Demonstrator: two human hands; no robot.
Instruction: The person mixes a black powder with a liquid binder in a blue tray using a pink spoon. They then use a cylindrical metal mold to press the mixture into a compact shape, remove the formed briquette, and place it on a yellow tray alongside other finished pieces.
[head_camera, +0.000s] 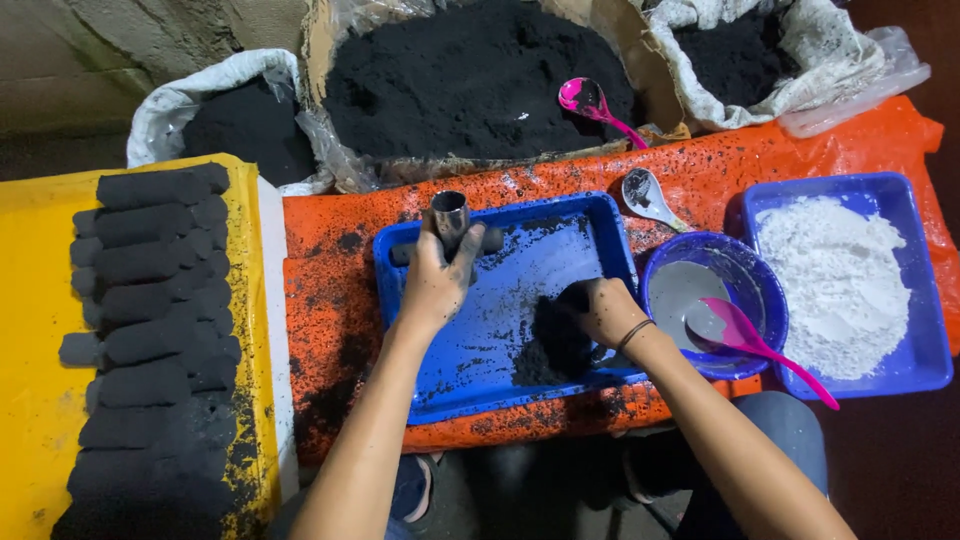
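Two blue trays (600, 215), one with black powder (550, 345), one white (835, 280).

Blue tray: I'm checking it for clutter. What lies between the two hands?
In the head view, only bare blue tray floor, smeared with black dust, separates the left hand holding a metal tube from the right hand in the black powder pile.

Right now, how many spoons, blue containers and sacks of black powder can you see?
Spoons: 3, pink, white, pink
Blue containers: 3, tray, bowl, tub
Sacks of black powder: 3
Total: 9
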